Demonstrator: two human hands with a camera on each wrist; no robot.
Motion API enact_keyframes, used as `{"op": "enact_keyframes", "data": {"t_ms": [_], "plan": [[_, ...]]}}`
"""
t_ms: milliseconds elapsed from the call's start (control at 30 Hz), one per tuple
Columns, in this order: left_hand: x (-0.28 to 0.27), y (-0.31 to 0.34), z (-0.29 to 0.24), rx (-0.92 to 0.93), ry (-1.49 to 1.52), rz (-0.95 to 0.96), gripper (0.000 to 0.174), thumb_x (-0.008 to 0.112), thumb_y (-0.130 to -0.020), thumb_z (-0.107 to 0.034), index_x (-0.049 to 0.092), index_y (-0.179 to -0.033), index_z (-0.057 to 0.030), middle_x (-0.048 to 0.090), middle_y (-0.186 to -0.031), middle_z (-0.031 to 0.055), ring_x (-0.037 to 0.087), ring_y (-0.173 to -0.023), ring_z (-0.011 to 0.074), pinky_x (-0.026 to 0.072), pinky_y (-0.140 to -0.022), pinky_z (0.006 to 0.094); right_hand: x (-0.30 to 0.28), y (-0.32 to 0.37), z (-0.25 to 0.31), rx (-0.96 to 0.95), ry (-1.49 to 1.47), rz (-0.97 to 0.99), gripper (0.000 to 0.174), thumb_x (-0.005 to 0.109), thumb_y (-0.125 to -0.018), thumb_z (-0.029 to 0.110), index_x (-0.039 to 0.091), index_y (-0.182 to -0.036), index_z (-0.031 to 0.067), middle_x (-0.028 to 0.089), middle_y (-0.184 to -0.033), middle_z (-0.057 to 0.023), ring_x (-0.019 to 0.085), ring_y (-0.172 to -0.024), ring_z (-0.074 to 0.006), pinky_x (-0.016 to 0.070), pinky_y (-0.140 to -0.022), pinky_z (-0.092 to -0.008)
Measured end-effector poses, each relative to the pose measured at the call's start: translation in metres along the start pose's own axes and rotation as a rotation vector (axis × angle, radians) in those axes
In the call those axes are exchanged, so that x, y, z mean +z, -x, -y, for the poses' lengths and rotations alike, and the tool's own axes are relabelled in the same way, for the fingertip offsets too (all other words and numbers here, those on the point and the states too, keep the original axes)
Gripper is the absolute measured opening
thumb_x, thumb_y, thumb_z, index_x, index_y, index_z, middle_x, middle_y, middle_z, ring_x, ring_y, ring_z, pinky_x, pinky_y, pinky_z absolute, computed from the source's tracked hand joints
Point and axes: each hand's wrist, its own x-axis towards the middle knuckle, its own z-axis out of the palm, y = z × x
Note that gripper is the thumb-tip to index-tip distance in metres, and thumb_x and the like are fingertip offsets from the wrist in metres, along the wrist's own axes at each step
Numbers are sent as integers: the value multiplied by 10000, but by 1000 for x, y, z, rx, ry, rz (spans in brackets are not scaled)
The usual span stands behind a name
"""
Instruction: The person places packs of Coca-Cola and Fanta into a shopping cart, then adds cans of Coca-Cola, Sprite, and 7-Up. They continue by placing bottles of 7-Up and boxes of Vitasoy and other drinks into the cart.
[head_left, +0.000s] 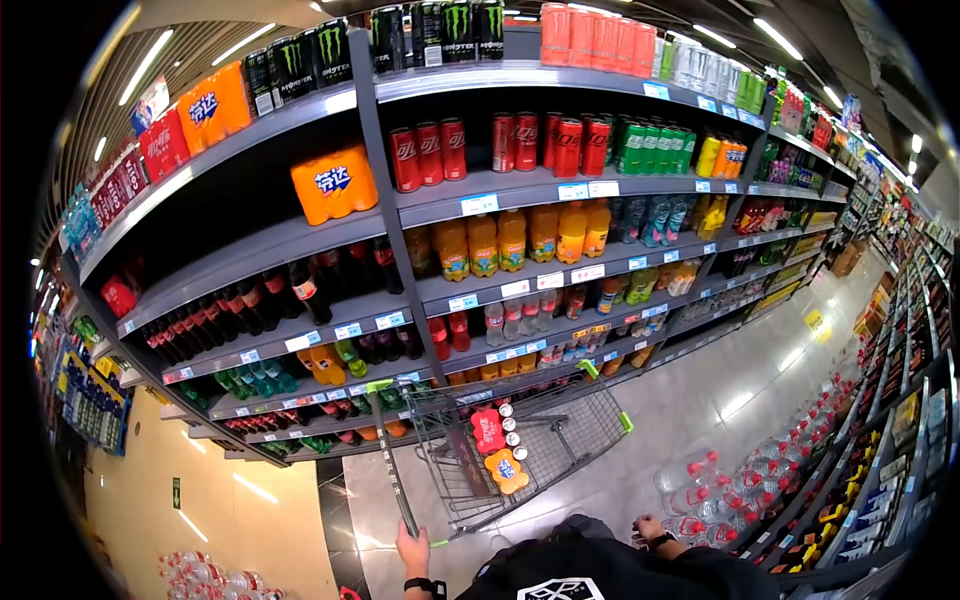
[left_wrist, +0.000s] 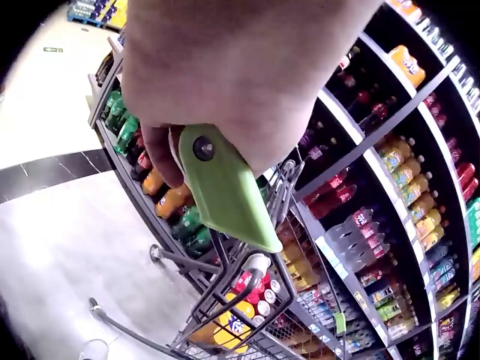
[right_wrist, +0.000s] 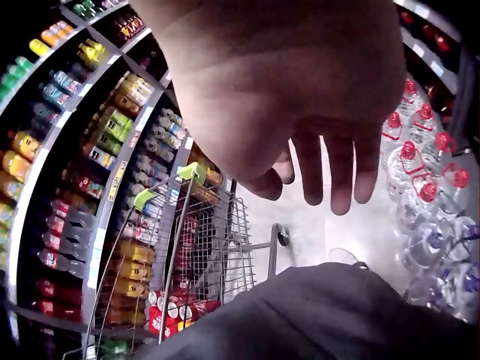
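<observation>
The left hand [head_left: 413, 553] grips the near end of the cart's handle bar [head_left: 392, 470]; in the left wrist view its fingers curl around the bar beside a green end piece [left_wrist: 229, 191]. Inside the wire cart [head_left: 560, 440] lie a red pack of cans [head_left: 488, 431], an orange pack [head_left: 507, 471] and several cans with pale tops. At the person's right side the right hand [head_left: 650, 530] hangs free, holding nothing; the right wrist view shows that hand [right_wrist: 300, 105] with its fingers loose and spread.
Shelves of drinks [head_left: 530, 280] stand beyond the cart, with cans on top and bottles below. Large water bottles with red caps [head_left: 715, 490] stand on the floor at right, along another shelf. More bottles [head_left: 215, 580] are at the bottom left. An aisle runs off to the upper right.
</observation>
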Motion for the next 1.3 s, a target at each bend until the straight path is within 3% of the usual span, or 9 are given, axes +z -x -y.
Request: {"op": "enact_keyframes", "data": {"t_ms": [300, 467, 500, 633, 733, 833, 933, 1133, 1300], "plan": [[27, 27, -35, -97, 36, 153, 400, 658, -993, -307, 551, -1307, -85, 657, -701, 110, 666, -632, 274, 535, -630, 409, -33, -6, 16, -189, 107, 159, 418, 685, -895, 185, 571, -1277, 60, 707, -1004, -98, 714, -785, -263, 558, -611, -390], [53, 31, -31, -63, -490, 143, 899, 696, -924, -419, 251, -1586, -6, 718, -1009, 276, 728, -927, 376, 567, -838, 460, -77, -28, -5, -161, -43, 132, 360, 686, -893, 182, 624, -1220, 43, 713, -966, -96, 713, -768, -250, 552, -596, -373], [54, 40, -51, -147, -501, 194, 1038, 743, -856, -458, 204, -1581, 55, 565, -1354, 365, 587, -1272, 409, 473, -1070, 463, -87, -27, -11, -153, -134, 125, 143, 692, -922, 220, 687, -957, 82, 668, -762, -46, 662, -607, -178, 493, -476, -325], [112, 59, -108, -206, -601, 74, 1118, 797, -781, -440, 188, -1609, 1, 141, -1665, 303, 109, -1547, 452, 165, -1258, 515, -133, -55, -50, -192, -51, 80, 156, 659, -901, 194, 723, -903, 52, 697, -752, -53, 633, -605, -160, 501, -512, -334], [177, 73, -133, 146, -726, 81, 1074, 810, -763, -432, 263, -1599, -36, 197, -1651, 297, 181, -1528, 456, 212, -1240, 528, -183, -58, -65, -169, 183, 182, 265, 639, -944, 223, 699, -1071, -2, 712, -1005, -155, 661, -670, -222, 545, -589, -346], [229, 103, -196, 315, -476, 146, 848, 835, -754, -340, 477, -1474, -73, 294, -1607, 286, 279, -1483, 457, 271, -1216, 524, -218, -195, -167, -1379, 1023, -217, 269, 619, -945, 214, 694, -1083, -4, 706, -954, -172, 645, -612, -217, 503, -505, -338], [264, 130, -256, 534, -363, 247, 687, 841, -756, -236, 577, -1369, -70, 379, -1559, 267, 376, -1426, 452, 347, -1183, 492, -198, -156, -87, -300, 160, -81, 189, 656, -877, 175, 720, -950, 13, 704, -740, -73, 655, -579, -164, 524, -524, -338], [299, 146, -298, 607, -374, 500, 635, 816, -791, -220, 585, -1369, -90, 406, -1546, 229, 434, -1379, 443, 409, -1143, 472, -194, -106, 59, -661, 312, -42, 394, 684, -844, 237, 717, -1160, 5, 744, -1030, -243, 727, -981, -353, 560, -871, -399], [315, 131, -319, 621, -358, 502, 600, 798, -809, -217, 590, -1356, -84, 423, -1539, 212, 458, -1353, 447, 423, -1133, 469, -166, -98, 152, -737, 300, 152, 406, 696, -896, 217, 673, -1239, 0, 750, -1071, -185, 727, -999, -261, 567, -865, -380]]}}
